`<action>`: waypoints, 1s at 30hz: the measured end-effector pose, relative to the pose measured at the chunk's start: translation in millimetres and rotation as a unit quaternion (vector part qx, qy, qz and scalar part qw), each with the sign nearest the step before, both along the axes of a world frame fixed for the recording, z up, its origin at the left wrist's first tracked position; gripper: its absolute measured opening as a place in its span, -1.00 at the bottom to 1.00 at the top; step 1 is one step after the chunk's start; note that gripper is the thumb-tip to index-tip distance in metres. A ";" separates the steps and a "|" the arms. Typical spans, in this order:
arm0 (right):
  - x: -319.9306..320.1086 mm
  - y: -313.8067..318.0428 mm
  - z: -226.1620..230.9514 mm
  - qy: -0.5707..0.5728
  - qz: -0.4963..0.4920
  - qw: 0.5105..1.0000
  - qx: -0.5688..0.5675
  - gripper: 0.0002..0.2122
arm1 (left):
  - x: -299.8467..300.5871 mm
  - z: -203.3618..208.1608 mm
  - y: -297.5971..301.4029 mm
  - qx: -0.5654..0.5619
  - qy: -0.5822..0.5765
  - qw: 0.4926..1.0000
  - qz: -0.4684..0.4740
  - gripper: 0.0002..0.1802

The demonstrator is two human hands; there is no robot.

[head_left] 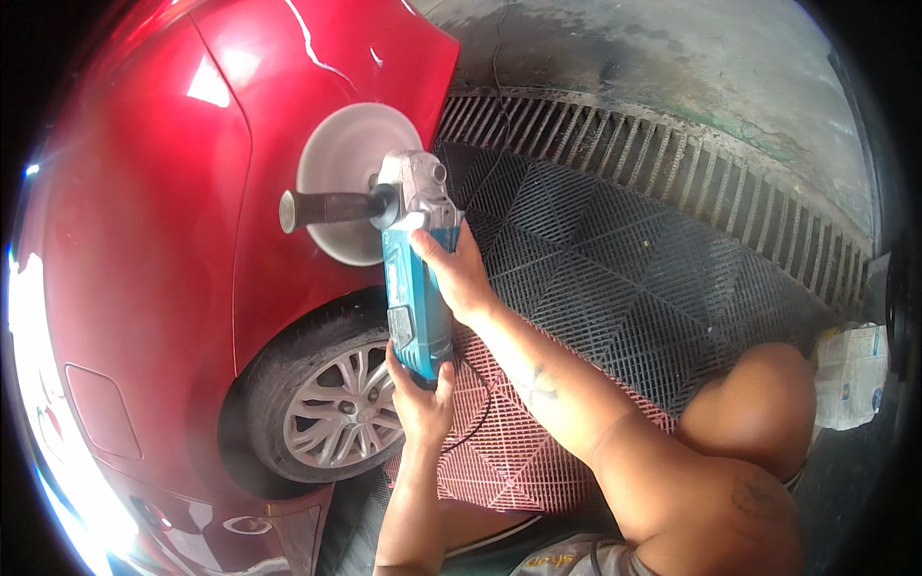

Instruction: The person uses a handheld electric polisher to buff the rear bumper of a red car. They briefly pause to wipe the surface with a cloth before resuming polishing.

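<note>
Both my hands hold a teal and grey power polisher (407,274). My right hand (462,276) wraps round the front of its body, thumb on top just behind the metal head. Lower down, my left hand (423,411) grips the rear end, with thumb and fingers on opposite sides. A round whitish pad (331,144) on the polisher faces the glossy red car panel (274,106) above the wheel; whether it presses on the paint I cannot tell. The black side handle (331,208) sticks out to the left, with no hand on it.
Below the polisher is the car's tyre and silver alloy wheel (351,408). A thin dark cord (488,389) hangs from the tool over the red floor grating (519,451). Black grating (615,269), a metal drain grate (663,163) and a whitish container (852,376) lie to the right.
</note>
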State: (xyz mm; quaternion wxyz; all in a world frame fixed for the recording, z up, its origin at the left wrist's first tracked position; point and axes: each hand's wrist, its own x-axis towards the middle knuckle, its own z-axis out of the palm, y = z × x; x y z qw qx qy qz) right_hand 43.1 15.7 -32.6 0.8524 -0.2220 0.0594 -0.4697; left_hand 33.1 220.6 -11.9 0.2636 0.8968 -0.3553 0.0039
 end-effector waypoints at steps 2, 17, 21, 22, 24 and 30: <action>0.7 17.5 -5.0 0.002 0.010 1.000 0.001 -0.38 | 1.7 -0.9 15.0 0.007 0.009 1.000 0.015 0.15; -17.4 117.9 33.9 0.039 -0.015 0.984 -0.175 0.04 | -6.7 -16.7 115.3 -0.040 0.045 0.997 0.047 0.28; -14.9 70.3 35.3 0.005 -0.038 0.993 -0.115 -0.11 | -3.2 0.1 67.5 -0.069 0.015 0.995 -0.066 0.29; -13.5 54.5 35.2 -0.009 -0.035 0.995 -0.089 -0.16 | -7.0 6.9 50.9 -0.072 0.047 0.994 -0.060 0.23; -9.4 29.0 44.6 0.006 -0.049 0.996 -0.081 -0.24 | -12.1 25.4 24.9 -0.072 0.123 0.989 -0.026 0.12; -3.4 -7.0 82.3 0.014 -0.116 0.983 -0.142 -0.17 | 6.7 34.8 -10.7 -0.093 -0.011 0.993 -0.073 0.19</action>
